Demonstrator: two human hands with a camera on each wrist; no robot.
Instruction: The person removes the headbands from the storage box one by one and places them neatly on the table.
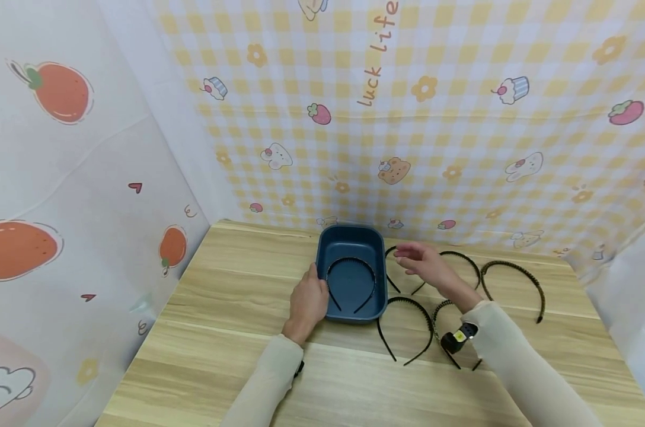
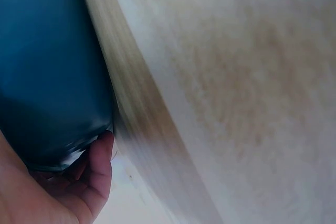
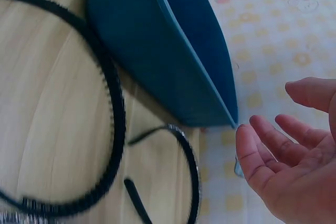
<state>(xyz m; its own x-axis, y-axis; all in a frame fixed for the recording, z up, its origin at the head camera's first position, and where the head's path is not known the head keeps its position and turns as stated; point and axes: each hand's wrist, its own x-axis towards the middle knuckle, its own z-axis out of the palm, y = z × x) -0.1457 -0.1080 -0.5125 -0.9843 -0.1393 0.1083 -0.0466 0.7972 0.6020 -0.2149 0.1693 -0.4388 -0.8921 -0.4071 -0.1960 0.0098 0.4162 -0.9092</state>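
A dark blue plastic bin [image 1: 349,244] stands on the table with one black headband [image 1: 351,259] lying inside it. My left hand [image 1: 308,301] grips the bin's left side, and its fingers [image 2: 101,169] curl at the bin's edge in the left wrist view. Raised just right of the bin, my right hand [image 1: 428,267] holds nothing, its fingers loosely bent and spread from the thumb. Beneath that hand lies a headband partly hidden by it; another headband [image 1: 463,255] is just beyond. Close to the bin's front right corner lies a toothed black headband [image 1: 409,300].
A brownish headband [image 1: 527,274] lies farthest right. Another headband [image 1: 444,303] is partly covered by my right forearm and its wrist camera [image 1: 456,339]. The wood-grain table [image 1: 237,284] meets a checked cloth wall [image 1: 354,196] behind the bin and a white printed wall on the left.
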